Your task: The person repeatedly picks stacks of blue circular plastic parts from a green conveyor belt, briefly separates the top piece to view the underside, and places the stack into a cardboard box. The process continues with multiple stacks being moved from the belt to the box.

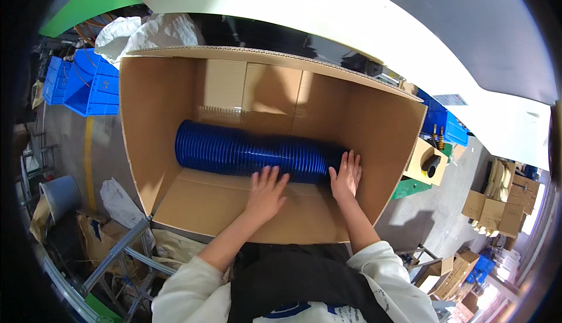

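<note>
A large open cardboard box [193,206] stands in front of me. Inside it, a blue ribbed coil of hose [216,147] lies lengthwise from the left wall towards the right one. My left hand [267,194] rests at the coil's near side, around its middle, with the fingers spread. At the coil's right end is my right hand [346,177], fingers stretched out and close to the box's right wall. Neither hand is wrapped around the coil. The fingertips hide small parts of its near edge and right end.
Blue plastic bins [96,86] stand at the left. A metal frame [126,247] runs by the box's near left corner. Beyond the box is a white machine housing [328,7]. Several opened cartons [497,212] are on the right, and a grey bucket [61,194] is at far left.
</note>
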`<state>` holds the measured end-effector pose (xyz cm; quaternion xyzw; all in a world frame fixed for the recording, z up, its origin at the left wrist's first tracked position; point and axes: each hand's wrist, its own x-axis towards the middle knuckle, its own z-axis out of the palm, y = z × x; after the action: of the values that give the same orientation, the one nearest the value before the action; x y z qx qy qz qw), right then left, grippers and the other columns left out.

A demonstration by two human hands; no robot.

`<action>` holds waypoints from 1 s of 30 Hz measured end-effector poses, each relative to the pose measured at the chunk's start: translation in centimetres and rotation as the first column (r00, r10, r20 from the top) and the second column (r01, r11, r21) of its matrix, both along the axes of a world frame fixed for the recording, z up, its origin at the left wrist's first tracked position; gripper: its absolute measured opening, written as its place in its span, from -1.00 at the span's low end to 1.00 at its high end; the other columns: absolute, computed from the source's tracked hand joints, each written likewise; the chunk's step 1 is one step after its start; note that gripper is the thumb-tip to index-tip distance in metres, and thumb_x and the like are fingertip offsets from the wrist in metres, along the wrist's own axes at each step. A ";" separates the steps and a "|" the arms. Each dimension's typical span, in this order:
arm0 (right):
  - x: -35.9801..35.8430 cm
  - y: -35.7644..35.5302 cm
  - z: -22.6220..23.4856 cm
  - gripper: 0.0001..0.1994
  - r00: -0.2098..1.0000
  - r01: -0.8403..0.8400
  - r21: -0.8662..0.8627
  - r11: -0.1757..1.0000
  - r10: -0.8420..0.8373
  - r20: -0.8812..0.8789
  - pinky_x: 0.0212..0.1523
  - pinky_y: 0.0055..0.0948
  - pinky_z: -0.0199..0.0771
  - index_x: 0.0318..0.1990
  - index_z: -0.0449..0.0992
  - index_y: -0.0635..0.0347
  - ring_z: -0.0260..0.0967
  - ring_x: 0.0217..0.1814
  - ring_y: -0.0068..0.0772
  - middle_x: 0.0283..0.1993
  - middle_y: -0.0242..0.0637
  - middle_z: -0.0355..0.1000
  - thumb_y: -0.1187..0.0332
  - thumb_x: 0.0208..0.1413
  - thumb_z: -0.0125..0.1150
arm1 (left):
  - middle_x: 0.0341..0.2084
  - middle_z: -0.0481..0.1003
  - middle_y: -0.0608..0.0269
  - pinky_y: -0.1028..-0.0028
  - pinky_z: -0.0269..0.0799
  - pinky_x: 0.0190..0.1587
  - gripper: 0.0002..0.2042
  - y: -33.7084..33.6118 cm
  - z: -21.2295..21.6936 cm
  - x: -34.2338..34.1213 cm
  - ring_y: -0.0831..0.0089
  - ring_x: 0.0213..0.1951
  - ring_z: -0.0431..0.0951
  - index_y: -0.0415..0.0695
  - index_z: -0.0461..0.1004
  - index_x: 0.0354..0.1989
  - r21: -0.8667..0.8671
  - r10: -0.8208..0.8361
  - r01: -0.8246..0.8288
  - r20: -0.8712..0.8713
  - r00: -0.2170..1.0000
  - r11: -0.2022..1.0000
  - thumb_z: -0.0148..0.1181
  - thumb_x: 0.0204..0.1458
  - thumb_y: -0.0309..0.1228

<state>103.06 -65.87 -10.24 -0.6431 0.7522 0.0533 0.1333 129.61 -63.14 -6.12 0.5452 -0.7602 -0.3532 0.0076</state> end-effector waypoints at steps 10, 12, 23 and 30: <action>-1.8 -11.5 -5.9 -0.36 0.984 -0.177 0.288 0.941 0.158 0.088 0.44 -0.01 -0.13 0.25 0.36 0.22 0.09 0.44 -0.06 0.30 0.04 0.28 -0.13 0.27 -0.15 | 0.19 0.34 0.05 -0.06 0.01 0.34 -0.56 8.5 5.8 11.9 -0.02 0.31 0.19 -0.09 0.46 0.10 -0.342 0.502 -0.406 0.268 0.822 0.848 0.18 -0.02 -0.33; -1.8 -13.1 -7.4 -0.33 0.967 -0.189 0.384 0.904 0.103 0.234 0.43 -0.03 -0.08 0.25 0.37 0.21 0.09 0.43 -0.04 0.31 0.05 0.25 -0.18 0.28 -0.23 | 0.14 0.41 0.11 -0.04 0.09 0.31 -0.60 8.1 5.8 11.8 0.03 0.26 0.27 -0.07 0.50 0.05 -0.387 0.532 -0.443 0.160 0.831 0.808 0.17 -0.03 -0.34; -5.7 -15.1 -14.3 -0.28 0.730 -0.134 0.664 0.735 -0.380 0.568 0.28 -0.18 0.19 0.16 0.46 0.28 0.29 0.28 -0.03 0.20 0.06 0.39 -0.25 0.17 -0.02 | 0.00 0.52 0.17 0.02 0.24 0.22 -0.69 7.7 5.6 12.0 0.06 0.15 0.41 -0.08 0.59 -0.09 -0.424 0.543 -0.449 0.130 0.830 0.787 0.14 0.00 -0.30; -4.4 -16.2 -10.1 -0.44 0.945 -0.136 0.182 0.974 0.073 0.319 0.08 -0.05 0.36 -0.01 0.54 0.19 0.42 0.04 0.07 -0.05 0.00 0.52 -0.12 0.28 -0.17 | 0.02 0.52 0.17 0.02 0.22 0.23 -0.68 8.5 4.7 12.0 0.05 0.16 0.40 -0.10 0.57 -0.03 -0.437 0.520 -0.417 0.145 0.842 0.797 0.11 0.04 -0.31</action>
<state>98.65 -82.07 -20.38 -0.6657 0.6772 0.0346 0.3114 141.63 -54.63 -1.39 0.7459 -0.6488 -0.1083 0.1047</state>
